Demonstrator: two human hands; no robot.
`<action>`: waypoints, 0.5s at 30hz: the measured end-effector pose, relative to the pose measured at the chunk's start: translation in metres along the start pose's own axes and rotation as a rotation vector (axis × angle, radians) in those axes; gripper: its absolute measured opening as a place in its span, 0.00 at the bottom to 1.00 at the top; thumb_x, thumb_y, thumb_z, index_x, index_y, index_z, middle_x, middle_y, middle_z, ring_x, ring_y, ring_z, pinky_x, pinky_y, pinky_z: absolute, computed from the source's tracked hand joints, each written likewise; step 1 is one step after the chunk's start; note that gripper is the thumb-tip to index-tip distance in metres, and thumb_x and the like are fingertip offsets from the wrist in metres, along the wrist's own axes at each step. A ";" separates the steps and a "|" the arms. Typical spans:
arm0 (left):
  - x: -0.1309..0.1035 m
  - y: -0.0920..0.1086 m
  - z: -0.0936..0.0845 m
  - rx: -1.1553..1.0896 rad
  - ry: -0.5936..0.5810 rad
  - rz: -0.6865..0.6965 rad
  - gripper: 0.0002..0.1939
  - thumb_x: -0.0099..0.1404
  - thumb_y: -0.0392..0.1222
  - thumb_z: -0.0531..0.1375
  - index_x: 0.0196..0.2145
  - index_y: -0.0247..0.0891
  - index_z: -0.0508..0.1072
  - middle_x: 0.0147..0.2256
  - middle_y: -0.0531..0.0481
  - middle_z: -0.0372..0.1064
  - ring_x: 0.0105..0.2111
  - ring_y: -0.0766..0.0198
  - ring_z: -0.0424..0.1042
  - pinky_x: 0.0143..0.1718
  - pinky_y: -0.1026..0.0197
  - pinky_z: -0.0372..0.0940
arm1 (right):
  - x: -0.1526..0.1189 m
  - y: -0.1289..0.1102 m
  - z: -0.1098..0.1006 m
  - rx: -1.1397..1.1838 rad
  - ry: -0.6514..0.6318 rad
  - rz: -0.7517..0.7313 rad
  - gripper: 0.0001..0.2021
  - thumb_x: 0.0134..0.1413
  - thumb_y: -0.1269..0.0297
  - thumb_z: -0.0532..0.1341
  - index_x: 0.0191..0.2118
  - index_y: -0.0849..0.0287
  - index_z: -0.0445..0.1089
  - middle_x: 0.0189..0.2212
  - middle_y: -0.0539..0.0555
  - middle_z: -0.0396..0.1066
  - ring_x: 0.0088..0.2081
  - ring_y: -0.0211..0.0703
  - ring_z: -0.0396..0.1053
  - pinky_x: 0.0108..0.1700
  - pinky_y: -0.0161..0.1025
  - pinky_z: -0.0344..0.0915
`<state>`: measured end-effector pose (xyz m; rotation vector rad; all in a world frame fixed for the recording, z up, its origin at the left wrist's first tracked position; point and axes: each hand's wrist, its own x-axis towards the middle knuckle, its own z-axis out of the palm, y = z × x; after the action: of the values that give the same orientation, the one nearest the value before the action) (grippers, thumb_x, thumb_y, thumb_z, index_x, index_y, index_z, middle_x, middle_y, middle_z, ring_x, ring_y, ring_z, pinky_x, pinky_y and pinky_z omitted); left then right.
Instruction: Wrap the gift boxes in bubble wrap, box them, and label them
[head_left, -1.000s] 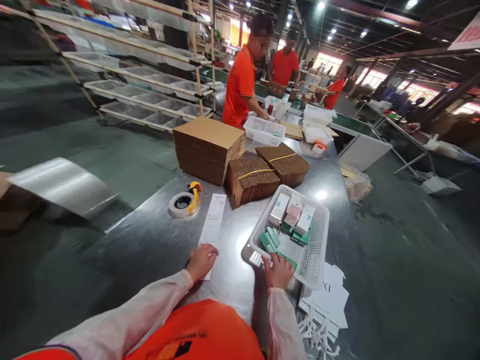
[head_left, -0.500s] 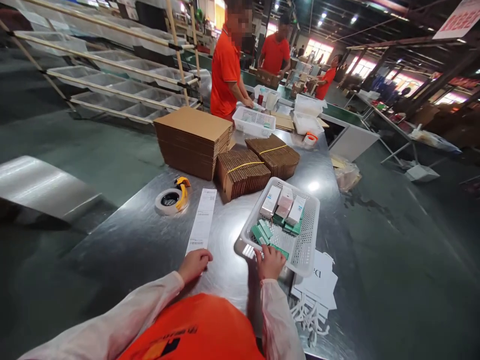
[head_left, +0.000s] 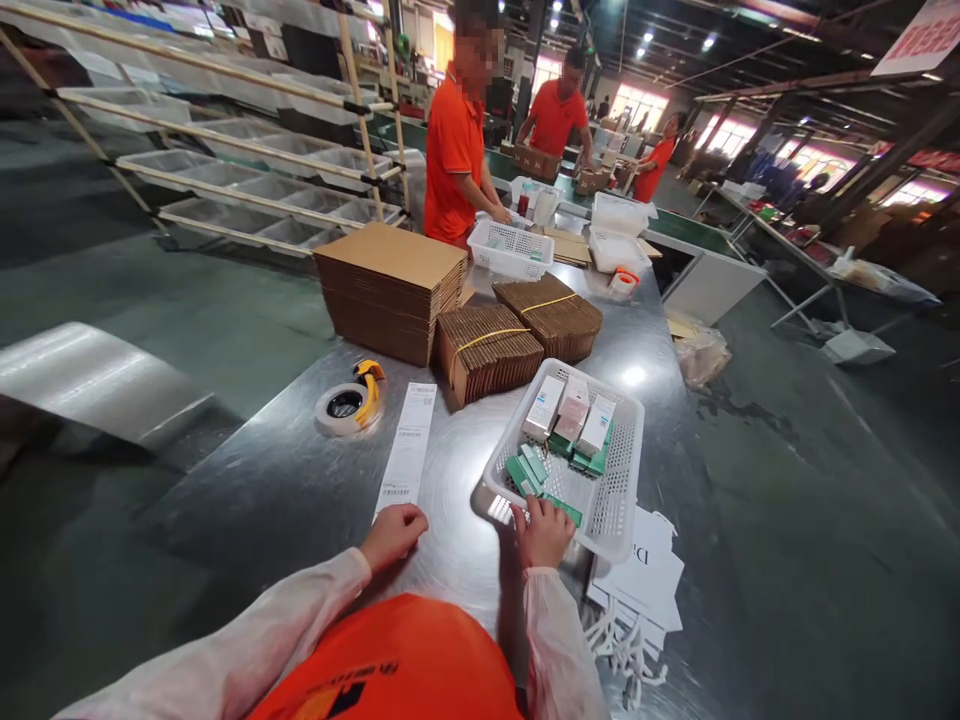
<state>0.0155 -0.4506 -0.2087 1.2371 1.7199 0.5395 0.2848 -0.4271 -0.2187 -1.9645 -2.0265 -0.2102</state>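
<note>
My left hand (head_left: 395,534) is closed at the near end of a long white strip of printed labels (head_left: 407,445), which lies flat on the metal table. Its curled fingers cover that end of the strip. My right hand (head_left: 545,531) grips the near rim of a white perforated plastic basket (head_left: 622,480), fingers hooked over the edge. Inside the basket are white boxes (head_left: 543,408), a pink box (head_left: 574,410) and several small green boxes (head_left: 526,470). White paper bags (head_left: 643,570) with rope handles lie partly under the basket's right side.
A tape dispenser (head_left: 349,402) lies left of the strip. Behind stand a cardboard stack (head_left: 390,290) and two banded cardboard bundles (head_left: 491,355), (head_left: 551,310). Across the table a co-worker (head_left: 455,150) reaches toward another white basket (head_left: 510,250). Shelves with bins (head_left: 247,170) stand back left.
The view has shifted slightly, while both my hands keep their places on the strip and the basket rim. Farther back, a co-worker at the conveyor has moved an arm out to the side.
</note>
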 end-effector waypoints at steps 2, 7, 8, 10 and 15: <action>0.001 -0.001 0.002 -0.029 0.001 -0.005 0.18 0.55 0.46 0.52 0.32 0.36 0.78 0.23 0.50 0.73 0.26 0.59 0.72 0.28 0.61 0.65 | 0.000 0.000 0.000 -0.001 0.005 -0.003 0.15 0.65 0.50 0.56 0.45 0.51 0.76 0.39 0.56 0.75 0.40 0.50 0.64 0.47 0.47 0.50; 0.001 -0.003 0.004 -0.155 -0.029 0.013 0.24 0.55 0.52 0.55 0.40 0.33 0.79 0.27 0.47 0.76 0.30 0.57 0.75 0.31 0.60 0.68 | 0.000 0.000 0.000 -0.006 0.003 -0.001 0.15 0.65 0.50 0.56 0.44 0.52 0.76 0.38 0.55 0.75 0.40 0.50 0.64 0.47 0.47 0.50; 0.001 -0.003 0.004 -0.161 -0.034 0.011 0.25 0.55 0.54 0.55 0.40 0.33 0.79 0.27 0.47 0.76 0.30 0.57 0.75 0.31 0.59 0.68 | 0.000 0.000 0.001 -0.005 0.000 -0.001 0.15 0.65 0.50 0.56 0.45 0.52 0.76 0.38 0.55 0.75 0.40 0.50 0.64 0.47 0.47 0.50; 0.000 -0.003 0.003 -0.150 -0.044 0.001 0.27 0.54 0.56 0.55 0.41 0.33 0.79 0.27 0.46 0.76 0.29 0.57 0.75 0.28 0.60 0.67 | 0.000 0.000 0.001 0.000 -0.003 -0.003 0.15 0.65 0.51 0.57 0.45 0.51 0.76 0.38 0.55 0.75 0.40 0.50 0.64 0.47 0.47 0.50; -0.003 0.001 0.002 -0.183 -0.033 0.001 0.29 0.51 0.61 0.55 0.38 0.33 0.78 0.25 0.46 0.75 0.26 0.58 0.73 0.24 0.60 0.65 | 0.000 0.001 0.001 -0.001 -0.013 0.002 0.15 0.64 0.51 0.57 0.45 0.51 0.76 0.39 0.55 0.75 0.40 0.50 0.64 0.47 0.47 0.50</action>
<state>0.0181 -0.4535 -0.2077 1.1113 1.6040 0.6584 0.2853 -0.4272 -0.2201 -1.9729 -2.0332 -0.1987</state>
